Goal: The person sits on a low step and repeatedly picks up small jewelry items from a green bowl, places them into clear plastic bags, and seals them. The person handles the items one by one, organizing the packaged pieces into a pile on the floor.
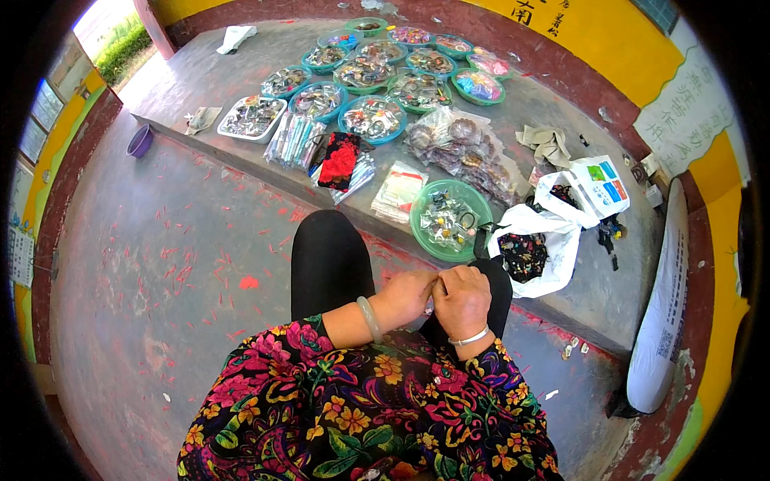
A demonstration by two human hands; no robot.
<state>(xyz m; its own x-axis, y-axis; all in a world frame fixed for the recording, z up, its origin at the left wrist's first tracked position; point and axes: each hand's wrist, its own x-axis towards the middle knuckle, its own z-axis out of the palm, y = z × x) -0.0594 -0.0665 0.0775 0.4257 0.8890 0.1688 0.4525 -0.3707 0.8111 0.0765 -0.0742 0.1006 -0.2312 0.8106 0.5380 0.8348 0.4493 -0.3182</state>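
Note:
My left hand (pixel 403 298), with a pale bangle at its wrist, meets my right hand (pixel 463 303) above my lap. Both have their fingers curled in and their tips pressed together. Whatever they pinch, if anything, is hidden by the fingers. Just beyond my right hand stands a green basin (pixel 420 240) holding small clear packets with little items in them. To its right a white plastic bag (pixel 564 268) gapes, with dark, colourfully speckled things inside.
On the raised concrete ledge (pixel 609 309) sit several basins of small packets, a white tray (pixel 268 138), bundled pens (pixel 295 143), a red and black cloth pouch (pixel 339 160) and clear bags of brownish round items (pixel 465 152). A purple bowl (pixel 140 141) is on the floor; a long silver-grey panel (pixel 659 321) leans right.

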